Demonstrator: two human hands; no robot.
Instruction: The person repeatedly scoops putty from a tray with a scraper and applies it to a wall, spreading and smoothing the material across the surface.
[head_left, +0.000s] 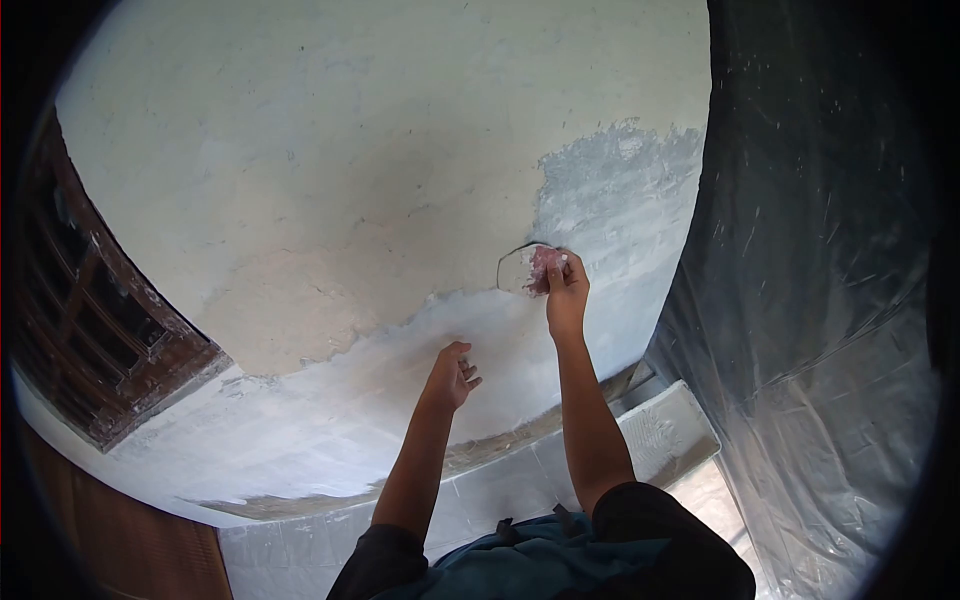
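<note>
My right hand (567,282) is closed on a small flat pink piece (543,268) with white smears, held up against the wall; I cannot tell its exact kind. A thin dark line (499,272) curves out to the left of this piece over the wall. Lower and to the left, my left hand (455,376) hangs before the white patch with its fingers apart and loosely bent, holding nothing. The wall (330,150) is pale green above, with a whitish coated band (390,370) below and a blue-grey patch (620,190) at the right.
On the left sits a dark brown wooden window frame (125,370). Clear plastic sheeting (830,420) hangs along the right side. A grey ledge (480,495) runs along the wall's foot, with a whitish block (670,430) at its right end. Brown wood (120,520) shows at lower left.
</note>
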